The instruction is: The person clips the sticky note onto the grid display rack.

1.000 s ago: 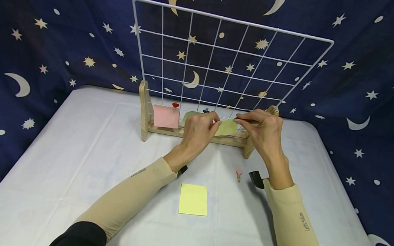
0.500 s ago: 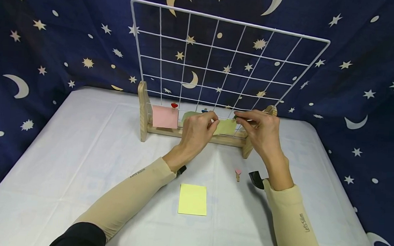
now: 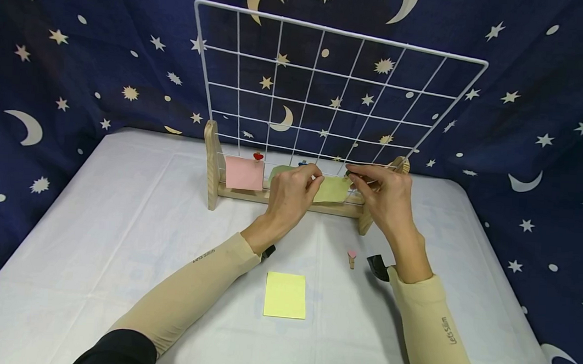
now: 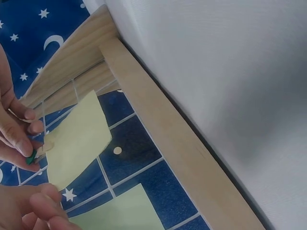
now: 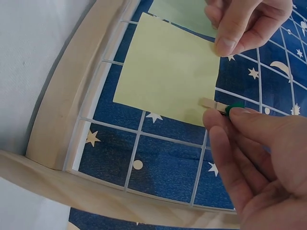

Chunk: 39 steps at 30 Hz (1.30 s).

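Note:
A pale yellow-green note [image 3: 332,190] lies against the bottom row of the white wire grid [image 3: 326,90]. My left hand [image 3: 316,180] pinches its upper left corner; in the right wrist view the left hand [image 5: 225,45] has thumb and finger on that corner. My right hand [image 3: 353,177] pinches a small wooden clip with a green top [image 5: 217,106] at the note's upper right edge. In the left wrist view the note [image 4: 76,141] hangs tilted, with the right hand [image 4: 21,136] on the clip [image 4: 32,154].
The grid stands in a wooden stand [image 3: 213,167] on the white table [image 3: 95,237]. A pink note [image 3: 244,173] under a red clip [image 3: 258,156] and a green note [image 5: 184,12] hang to the left. A yellow pad [image 3: 285,295] and a pink clip [image 3: 352,258] lie in front.
Both hands stay at the note and the clip, almost unmoved. The note's free lower edge has shifted slightly.

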Motion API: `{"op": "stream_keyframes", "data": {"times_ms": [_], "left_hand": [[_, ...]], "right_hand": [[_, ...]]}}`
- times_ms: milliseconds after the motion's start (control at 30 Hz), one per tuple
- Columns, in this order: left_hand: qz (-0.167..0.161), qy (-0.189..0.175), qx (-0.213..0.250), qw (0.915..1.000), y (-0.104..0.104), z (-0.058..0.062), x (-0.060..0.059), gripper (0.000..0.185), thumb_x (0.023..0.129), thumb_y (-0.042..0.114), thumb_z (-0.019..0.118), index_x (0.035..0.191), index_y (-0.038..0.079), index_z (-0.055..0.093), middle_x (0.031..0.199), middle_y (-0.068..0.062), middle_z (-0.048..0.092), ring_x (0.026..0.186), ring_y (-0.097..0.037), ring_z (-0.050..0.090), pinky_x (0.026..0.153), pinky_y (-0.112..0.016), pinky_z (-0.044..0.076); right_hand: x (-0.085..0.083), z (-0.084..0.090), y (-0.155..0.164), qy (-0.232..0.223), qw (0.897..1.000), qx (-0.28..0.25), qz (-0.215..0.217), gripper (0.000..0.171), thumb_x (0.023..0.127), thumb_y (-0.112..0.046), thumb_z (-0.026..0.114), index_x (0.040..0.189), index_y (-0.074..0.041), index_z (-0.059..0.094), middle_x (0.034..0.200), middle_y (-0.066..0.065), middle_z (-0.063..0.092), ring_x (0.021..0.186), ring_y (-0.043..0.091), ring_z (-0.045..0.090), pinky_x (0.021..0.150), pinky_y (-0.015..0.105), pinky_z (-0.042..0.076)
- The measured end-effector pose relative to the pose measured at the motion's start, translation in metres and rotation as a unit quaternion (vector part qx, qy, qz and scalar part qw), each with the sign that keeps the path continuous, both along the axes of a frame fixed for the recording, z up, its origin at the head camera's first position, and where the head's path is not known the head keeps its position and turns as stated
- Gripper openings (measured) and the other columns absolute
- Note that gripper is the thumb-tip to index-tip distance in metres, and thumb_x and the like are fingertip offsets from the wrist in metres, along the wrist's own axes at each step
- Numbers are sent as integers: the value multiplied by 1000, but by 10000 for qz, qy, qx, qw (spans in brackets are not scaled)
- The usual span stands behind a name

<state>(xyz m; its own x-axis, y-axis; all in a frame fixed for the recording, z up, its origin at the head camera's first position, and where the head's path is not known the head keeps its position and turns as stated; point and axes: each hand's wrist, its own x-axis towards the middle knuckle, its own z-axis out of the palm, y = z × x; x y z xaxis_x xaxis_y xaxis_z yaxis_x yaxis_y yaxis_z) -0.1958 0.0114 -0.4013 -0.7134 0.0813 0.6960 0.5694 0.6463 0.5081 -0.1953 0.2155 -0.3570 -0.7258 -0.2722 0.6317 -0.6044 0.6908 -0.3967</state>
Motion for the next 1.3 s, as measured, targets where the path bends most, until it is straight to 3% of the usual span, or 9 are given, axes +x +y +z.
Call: {"op": "stream_keyframes", "data": {"times_ms": [300,800,1067,1300], "left_hand": [[-96,203,-1,9997,0,-1,-1,7,97,11,76,91,6,76,76,-4,76,60,-15,68,54,-29,49],[-184,583,154,9980,-2,0,-1,8,96,12,77,89,8,75,70,-2,74,55,-12,64,50,-26,45],[-246,862,425,9951,-5,4,1,15,99,15,74,86,8,74,65,0,71,52,-13,59,52,-29,41],[-319,763,439,9956,-10,1,3,17,98,14,73,82,9,72,62,1,67,52,-13,55,53,-29,40]], "right_hand": [[-1,-4,-3,43,9998,-193,14,19,93,0,78,111,-5,82,92,13,81,66,24,77,67,2,48],[3,-3,1,81,9999,-34,-136,23,94,-6,79,117,-7,81,90,11,81,69,26,77,68,0,45],[10,0,3,369,9988,-32,-314,20,95,-8,78,114,-5,81,94,13,81,70,27,78,66,5,50],[15,-1,5,664,9966,-240,-417,15,96,-5,76,109,-4,82,93,14,81,67,28,76,69,2,46]]}}
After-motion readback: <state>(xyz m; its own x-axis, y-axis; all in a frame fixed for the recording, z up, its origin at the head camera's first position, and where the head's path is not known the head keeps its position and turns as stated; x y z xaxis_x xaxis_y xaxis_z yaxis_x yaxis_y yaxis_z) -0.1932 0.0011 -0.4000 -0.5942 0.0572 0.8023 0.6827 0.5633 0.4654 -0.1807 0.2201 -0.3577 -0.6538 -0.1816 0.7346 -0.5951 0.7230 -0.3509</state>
